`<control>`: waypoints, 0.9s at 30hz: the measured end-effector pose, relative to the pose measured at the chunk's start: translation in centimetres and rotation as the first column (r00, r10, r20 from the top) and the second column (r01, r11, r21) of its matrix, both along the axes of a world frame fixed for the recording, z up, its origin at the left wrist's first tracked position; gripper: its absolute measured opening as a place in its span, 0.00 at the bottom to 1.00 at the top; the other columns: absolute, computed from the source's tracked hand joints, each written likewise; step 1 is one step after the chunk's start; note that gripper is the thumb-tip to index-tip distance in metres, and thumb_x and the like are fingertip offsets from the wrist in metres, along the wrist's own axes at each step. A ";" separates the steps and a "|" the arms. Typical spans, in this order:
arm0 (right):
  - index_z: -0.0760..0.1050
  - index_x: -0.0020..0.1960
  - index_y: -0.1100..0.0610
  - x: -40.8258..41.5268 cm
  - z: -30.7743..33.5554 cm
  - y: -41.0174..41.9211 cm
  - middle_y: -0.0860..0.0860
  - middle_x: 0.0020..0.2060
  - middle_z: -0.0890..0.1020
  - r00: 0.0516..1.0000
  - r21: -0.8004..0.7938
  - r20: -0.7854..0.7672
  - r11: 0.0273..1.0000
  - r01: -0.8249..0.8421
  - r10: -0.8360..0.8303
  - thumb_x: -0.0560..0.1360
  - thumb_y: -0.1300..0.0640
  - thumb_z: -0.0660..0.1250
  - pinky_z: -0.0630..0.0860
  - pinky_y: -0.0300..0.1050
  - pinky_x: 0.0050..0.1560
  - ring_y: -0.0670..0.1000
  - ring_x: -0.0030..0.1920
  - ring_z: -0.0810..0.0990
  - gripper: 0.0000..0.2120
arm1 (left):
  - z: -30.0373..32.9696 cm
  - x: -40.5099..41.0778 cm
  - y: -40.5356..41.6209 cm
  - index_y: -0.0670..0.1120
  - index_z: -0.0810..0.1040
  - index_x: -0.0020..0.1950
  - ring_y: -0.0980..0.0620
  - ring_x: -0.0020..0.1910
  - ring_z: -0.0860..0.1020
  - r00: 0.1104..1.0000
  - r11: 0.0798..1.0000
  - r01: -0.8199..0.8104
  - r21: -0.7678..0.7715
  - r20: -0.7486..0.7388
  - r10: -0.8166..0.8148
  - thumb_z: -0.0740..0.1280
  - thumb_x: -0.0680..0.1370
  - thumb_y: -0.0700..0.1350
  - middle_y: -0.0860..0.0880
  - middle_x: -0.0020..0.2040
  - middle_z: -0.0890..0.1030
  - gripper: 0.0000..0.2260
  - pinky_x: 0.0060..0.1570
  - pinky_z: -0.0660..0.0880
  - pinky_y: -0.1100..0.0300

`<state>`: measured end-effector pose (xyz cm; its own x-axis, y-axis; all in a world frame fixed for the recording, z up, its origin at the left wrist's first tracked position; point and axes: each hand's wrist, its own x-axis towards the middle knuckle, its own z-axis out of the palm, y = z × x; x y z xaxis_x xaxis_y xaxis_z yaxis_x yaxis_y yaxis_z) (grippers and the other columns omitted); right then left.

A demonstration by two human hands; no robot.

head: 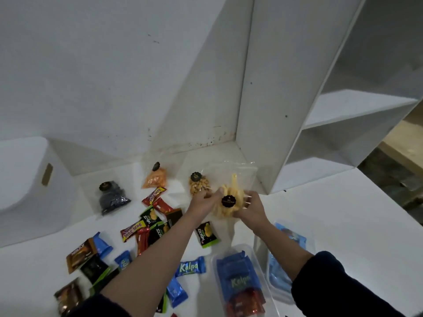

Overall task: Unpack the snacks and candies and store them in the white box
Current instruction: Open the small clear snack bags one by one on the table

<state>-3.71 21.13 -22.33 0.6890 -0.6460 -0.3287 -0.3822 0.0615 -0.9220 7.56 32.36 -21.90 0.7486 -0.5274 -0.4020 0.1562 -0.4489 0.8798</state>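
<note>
Head view: mid-frame we see left hand and right hand pinching a yellow bag, probably opening it.

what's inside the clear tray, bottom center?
The clear tray holds blue Kelpo packs at its far end and red-wrapped snacks at its near end. Anything beneath those wrappers is covered, and the tray's near end is cut off by the frame edge.
</note>
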 end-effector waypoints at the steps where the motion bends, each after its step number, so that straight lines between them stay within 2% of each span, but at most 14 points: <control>1: 0.65 0.61 0.58 0.0 0.6 -0.2 0.55 0.52 0.76 0.999 -0.015 0.013 0.999 -0.041 0.042 0.56 0.65 0.79 0.75 0.39 0.38 0.47 0.45 0.77 0.38 | 1.1 0.0 0.3 0.48 0.67 0.34 0.53 0.36 0.70 1.000 1.000 -0.023 -0.002 0.021 0.023 0.67 0.74 0.60 0.51 0.34 0.70 0.19 0.39 0.67 0.60; 3: 0.66 0.57 0.56 -0.3 2.0 -0.2 0.50 0.47 0.77 0.993 -0.039 0.046 0.994 -0.105 0.107 0.63 0.64 0.79 0.73 0.36 0.37 0.46 0.44 0.77 0.29 | 3.2 -0.2 0.8 0.48 0.68 0.35 0.51 0.37 0.72 0.999 1.000 -0.028 -0.008 0.037 0.028 0.65 0.72 0.65 0.49 0.35 0.70 0.21 0.41 0.70 0.57; 5: 0.68 0.55 0.56 -0.7 3.0 -0.2 0.48 0.46 0.77 0.987 -0.087 0.080 0.987 -0.132 0.139 0.65 0.60 0.78 0.73 0.34 0.37 0.47 0.45 0.78 0.25 | 5.4 -0.5 1.2 0.48 0.73 0.46 0.49 0.44 0.76 0.999 1.000 -0.026 -0.011 0.020 0.026 0.62 0.71 0.68 0.49 0.43 0.75 0.23 0.45 0.74 0.55; 7: 0.69 0.53 0.56 -1.2 4.0 -0.4 0.49 0.45 0.78 0.979 -0.141 0.101 0.977 -0.163 0.178 0.65 0.57 0.79 0.74 0.34 0.38 0.47 0.44 0.79 0.23 | 7.5 -0.9 1.7 0.49 0.73 0.54 0.51 0.42 0.76 0.999 1.000 0.001 -0.002 0.039 -0.001 0.59 0.74 0.67 0.51 0.45 0.75 0.23 0.41 0.73 0.59; 10: 0.69 0.49 0.56 -1.5 5.3 -1.0 0.50 0.45 0.78 0.962 -0.229 0.110 0.948 -0.221 0.251 0.64 0.54 0.79 0.75 0.36 0.39 0.50 0.44 0.80 0.22 | 10.2 -1.5 2.2 0.51 0.74 0.53 0.53 0.42 0.75 0.987 0.998 0.053 0.033 0.148 -0.057 0.55 0.76 0.66 0.53 0.44 0.75 0.21 0.38 0.70 0.63; 13: 0.70 0.50 0.57 -1.6 6.4 -1.3 0.50 0.45 0.78 0.950 -0.267 0.122 0.932 -0.246 0.286 0.65 0.53 0.79 0.73 0.35 0.37 0.49 0.43 0.79 0.22 | 11.5 -1.4 2.3 0.48 0.77 0.57 0.53 0.50 0.77 0.970 0.997 -0.008 -0.078 0.241 0.026 0.60 0.77 0.62 0.51 0.53 0.79 0.20 0.41 0.70 0.64; 15: 0.70 0.49 0.56 -1.6 6.8 -1.3 0.52 0.47 0.79 0.943 -0.281 0.112 0.920 -0.273 0.314 0.65 0.52 0.78 0.72 0.35 0.36 0.49 0.43 0.80 0.21 | 12.4 -1.2 2.3 0.46 0.77 0.62 0.55 0.50 0.78 0.965 0.979 -0.075 -0.188 0.234 0.119 0.63 0.78 0.56 0.50 0.56 0.81 0.18 0.45 0.73 0.64; 17: 0.70 0.49 0.55 -1.4 6.9 -1.5 0.53 0.49 0.79 0.935 -0.287 0.093 0.909 -0.303 0.341 0.65 0.52 0.78 0.72 0.34 0.35 0.48 0.44 0.79 0.20 | 12.9 -1.1 2.2 0.43 0.77 0.61 0.58 0.47 0.79 0.959 0.962 -0.094 -0.257 0.237 0.157 0.64 0.79 0.50 0.47 0.56 0.81 0.15 0.38 0.73 0.71; 19: 0.70 0.55 0.54 -1.1 7.1 -1.6 0.52 0.54 0.77 0.927 -0.285 0.068 0.898 -0.335 0.368 0.65 0.50 0.78 0.73 0.33 0.39 0.48 0.48 0.78 0.25 | 13.1 -1.0 2.2 0.39 0.78 0.59 0.59 0.45 0.80 0.952 0.949 -0.120 -0.293 0.236 0.193 0.64 0.79 0.45 0.45 0.55 0.82 0.13 0.32 0.73 0.75; 21: 0.62 0.69 0.55 -0.5 7.5 -1.7 0.53 0.63 0.70 0.939 -0.346 0.052 0.889 -0.302 0.339 0.63 0.44 0.78 0.75 0.42 0.55 0.51 0.60 0.74 0.41 | 13.2 -0.7 2.2 0.38 0.79 0.58 0.57 0.45 0.81 0.945 0.943 -0.127 -0.308 0.253 0.210 0.64 0.79 0.44 0.44 0.53 0.83 0.12 0.32 0.72 0.76; 22: 0.56 0.73 0.56 -0.2 7.8 -1.8 0.54 0.67 0.65 0.956 -0.392 0.068 0.889 -0.237 0.285 0.63 0.41 0.77 0.72 0.48 0.63 0.53 0.65 0.69 0.48 | 13.2 -0.6 2.3 0.38 0.79 0.57 0.56 0.46 0.81 0.941 0.945 -0.120 -0.303 0.268 0.206 0.64 0.79 0.43 0.45 0.52 0.83 0.11 0.34 0.73 0.75; 24: 0.52 0.75 0.56 0.4 8.7 -1.8 0.55 0.69 0.60 0.971 -0.480 0.163 0.874 -0.077 0.175 0.64 0.38 0.74 0.64 0.51 0.70 0.54 0.71 0.62 0.50 | 13.0 -0.1 2.7 0.43 0.81 0.54 0.53 0.49 0.82 0.939 0.957 -0.079 -0.278 0.302 0.165 0.64 0.79 0.44 0.47 0.50 0.84 0.08 0.45 0.75 0.67; 25: 0.54 0.75 0.56 0.6 9.3 -1.8 0.54 0.68 0.61 0.965 -0.526 0.213 0.850 -0.022 0.156 0.66 0.39 0.72 0.62 0.48 0.69 0.53 0.71 0.61 0.47 | 12.8 0.1 3.0 0.45 0.81 0.52 0.52 0.50 0.82 0.938 0.964 -0.051 -0.261 0.319 0.136 0.65 0.79 0.44 0.48 0.49 0.84 0.07 0.50 0.75 0.62; 27: 0.62 0.72 0.55 1.0 10.7 -1.9 0.51 0.65 0.67 0.945 -0.624 0.242 0.781 -0.023 0.221 0.70 0.42 0.71 0.61 0.42 0.65 0.50 0.68 0.62 0.36 | 12.6 0.4 3.5 0.47 0.82 0.50 0.53 0.51 0.82 0.932 0.974 -0.004 -0.228 0.352 0.087 0.65 0.79 0.43 0.49 0.48 0.85 0.06 0.56 0.76 0.60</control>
<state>-2.72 19.19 -11.63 0.7732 -0.5445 0.3251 -0.0613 -0.5744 -0.8162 7.93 35.83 -9.29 0.8456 -0.5334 0.0188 -0.1712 -0.2377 0.9561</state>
